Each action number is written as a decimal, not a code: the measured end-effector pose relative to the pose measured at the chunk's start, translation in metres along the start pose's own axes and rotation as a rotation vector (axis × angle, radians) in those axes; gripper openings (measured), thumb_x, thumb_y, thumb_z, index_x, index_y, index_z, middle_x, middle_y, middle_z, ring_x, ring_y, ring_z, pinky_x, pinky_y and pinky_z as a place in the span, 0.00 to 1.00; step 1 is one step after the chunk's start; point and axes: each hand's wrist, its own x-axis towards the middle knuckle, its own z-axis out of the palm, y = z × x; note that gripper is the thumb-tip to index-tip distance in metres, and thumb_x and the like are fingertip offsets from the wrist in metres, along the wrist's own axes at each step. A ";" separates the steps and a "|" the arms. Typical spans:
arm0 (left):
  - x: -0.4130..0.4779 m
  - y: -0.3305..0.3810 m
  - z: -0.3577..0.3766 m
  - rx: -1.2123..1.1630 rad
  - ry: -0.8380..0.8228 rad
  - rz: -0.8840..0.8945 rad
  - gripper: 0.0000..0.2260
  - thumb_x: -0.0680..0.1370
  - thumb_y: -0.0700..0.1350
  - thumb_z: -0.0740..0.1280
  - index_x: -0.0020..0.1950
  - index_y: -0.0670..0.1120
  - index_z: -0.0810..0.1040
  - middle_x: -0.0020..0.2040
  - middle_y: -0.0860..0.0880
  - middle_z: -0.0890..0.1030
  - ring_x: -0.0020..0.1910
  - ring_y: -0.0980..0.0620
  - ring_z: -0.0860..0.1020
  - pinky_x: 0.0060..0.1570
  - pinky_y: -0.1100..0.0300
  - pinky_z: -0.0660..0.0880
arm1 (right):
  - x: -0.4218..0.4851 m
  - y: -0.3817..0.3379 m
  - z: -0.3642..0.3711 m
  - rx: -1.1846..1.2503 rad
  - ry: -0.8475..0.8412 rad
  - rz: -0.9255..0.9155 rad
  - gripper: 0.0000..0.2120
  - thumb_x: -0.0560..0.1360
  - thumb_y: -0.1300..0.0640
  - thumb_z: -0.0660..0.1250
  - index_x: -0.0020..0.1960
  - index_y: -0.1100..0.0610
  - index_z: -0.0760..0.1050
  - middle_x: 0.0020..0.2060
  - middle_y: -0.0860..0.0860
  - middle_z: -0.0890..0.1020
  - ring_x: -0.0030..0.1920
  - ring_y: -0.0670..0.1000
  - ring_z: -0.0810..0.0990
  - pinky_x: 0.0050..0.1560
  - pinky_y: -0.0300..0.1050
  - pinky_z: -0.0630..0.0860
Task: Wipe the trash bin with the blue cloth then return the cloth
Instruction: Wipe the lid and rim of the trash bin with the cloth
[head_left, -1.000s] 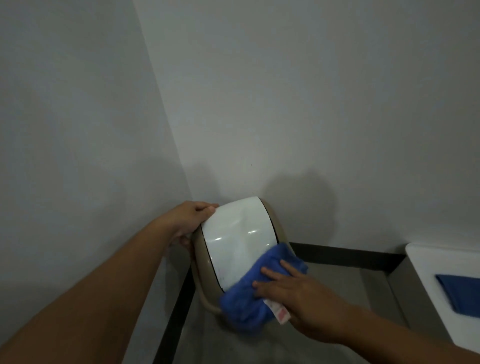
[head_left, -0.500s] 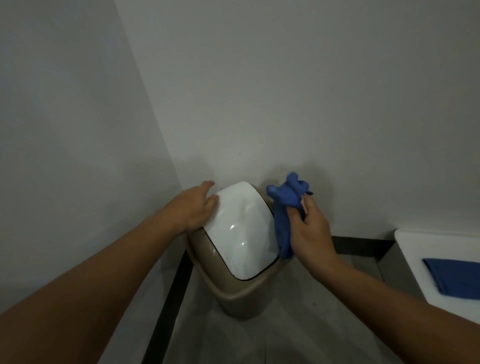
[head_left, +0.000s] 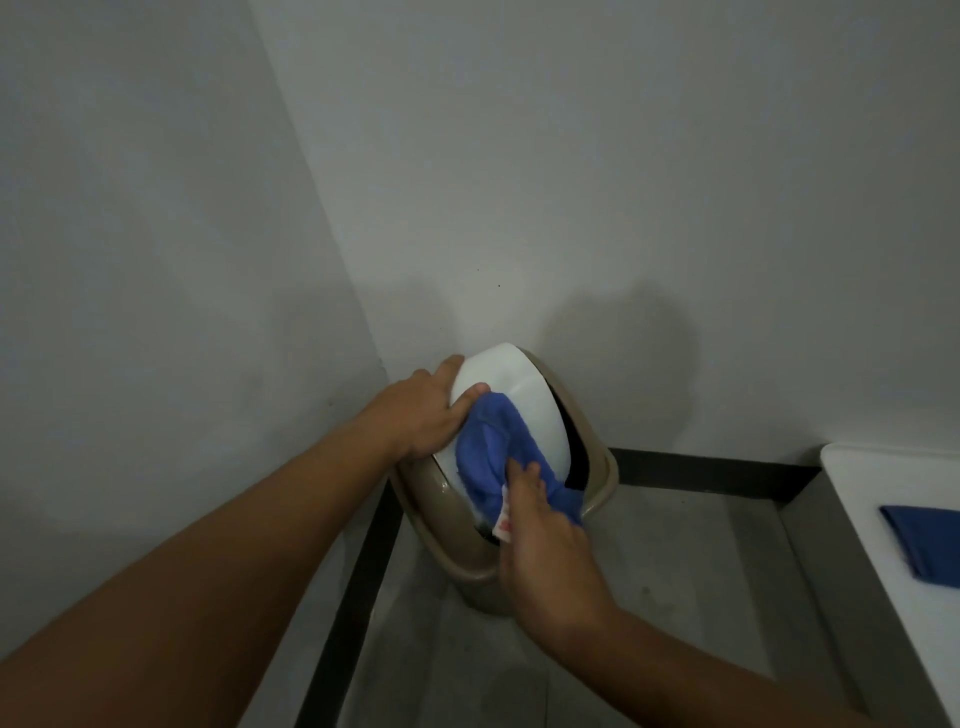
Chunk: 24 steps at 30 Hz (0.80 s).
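Observation:
A beige trash bin (head_left: 447, 545) with a white swing lid (head_left: 524, 395) stands in the corner of the room. The lid is tilted, showing a dark gap on its right side. My left hand (head_left: 421, 415) grips the lid's upper left edge, thumb on the white surface. My right hand (head_left: 545, 540) presses the bunched blue cloth (head_left: 493, 457) onto the lid's lower part, fingers spread over it. A white label with red print hangs from the cloth beside my right hand.
A white surface (head_left: 883, 499) at the right edge carries a folded dark blue cloth (head_left: 930, 551). White walls meet behind the bin, with a black skirting strip (head_left: 711, 467) along their base. The floor is grey.
My right hand has brought the cloth from the bin's right side back onto the white lid. The lid has tilted further and a gap has opened. The left hand stays on the lid's edge.

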 end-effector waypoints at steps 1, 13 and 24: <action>0.001 -0.001 -0.001 -0.011 -0.005 0.004 0.29 0.76 0.64 0.48 0.74 0.53 0.51 0.68 0.38 0.69 0.63 0.39 0.71 0.62 0.48 0.67 | -0.004 0.002 0.000 -0.030 0.007 -0.070 0.30 0.79 0.60 0.56 0.74 0.53 0.42 0.75 0.56 0.52 0.72 0.57 0.57 0.69 0.53 0.59; 0.002 -0.003 -0.007 -0.045 -0.064 0.012 0.30 0.75 0.65 0.50 0.74 0.53 0.51 0.69 0.38 0.66 0.65 0.39 0.69 0.65 0.47 0.65 | 0.020 0.016 -0.033 0.219 -0.266 -0.278 0.07 0.76 0.61 0.58 0.49 0.63 0.72 0.49 0.61 0.79 0.49 0.58 0.78 0.54 0.52 0.76; 0.000 -0.002 -0.008 -0.044 -0.062 0.021 0.30 0.75 0.65 0.50 0.74 0.54 0.51 0.70 0.39 0.65 0.66 0.39 0.68 0.66 0.46 0.65 | 0.037 -0.006 -0.047 -0.683 -0.548 -0.318 0.17 0.76 0.62 0.60 0.65 0.59 0.67 0.59 0.59 0.75 0.57 0.58 0.74 0.59 0.50 0.69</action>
